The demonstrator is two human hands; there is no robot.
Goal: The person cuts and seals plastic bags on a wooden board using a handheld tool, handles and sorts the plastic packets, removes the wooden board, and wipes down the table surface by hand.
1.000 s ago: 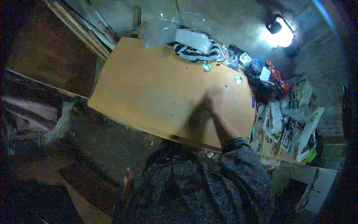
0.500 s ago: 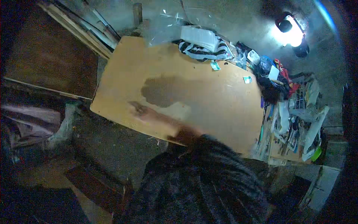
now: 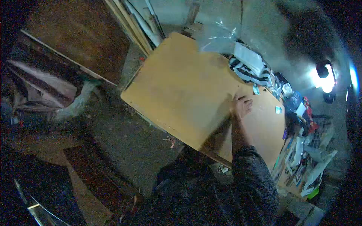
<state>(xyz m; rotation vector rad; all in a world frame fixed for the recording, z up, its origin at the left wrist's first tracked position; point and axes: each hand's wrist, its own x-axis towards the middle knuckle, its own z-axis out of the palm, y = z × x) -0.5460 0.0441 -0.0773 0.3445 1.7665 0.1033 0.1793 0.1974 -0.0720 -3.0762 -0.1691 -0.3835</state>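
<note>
My right hand (image 3: 241, 107) is over the right part of a tan wooden tabletop (image 3: 177, 83), its fingers stretched out and somewhat apart. Nothing shows in it. Whether the palm touches the board or hovers just above is hard to tell. A dark shadow of the arm falls on the board to its left. Near the fingertips lies a small green-and-white packet (image 3: 256, 89), with a black-and-white striped cloth bundle (image 3: 249, 71) beyond it. Another small packet (image 3: 278, 109) lies farther right. My left hand is out of view.
Clear plastic wrap (image 3: 222, 35) and a white stack (image 3: 249, 57) sit at the back edge. Bags and tools in plastic (image 3: 301, 150) crowd the right side. A bright lamp (image 3: 325, 78) shines there. Wooden planks (image 3: 132, 28) lean at back left beside a brown board (image 3: 79, 37).
My right hand has swept from the table's front left across to its right side, and its fingers now point away from me. The view has turned, shifting the table rightward.
</note>
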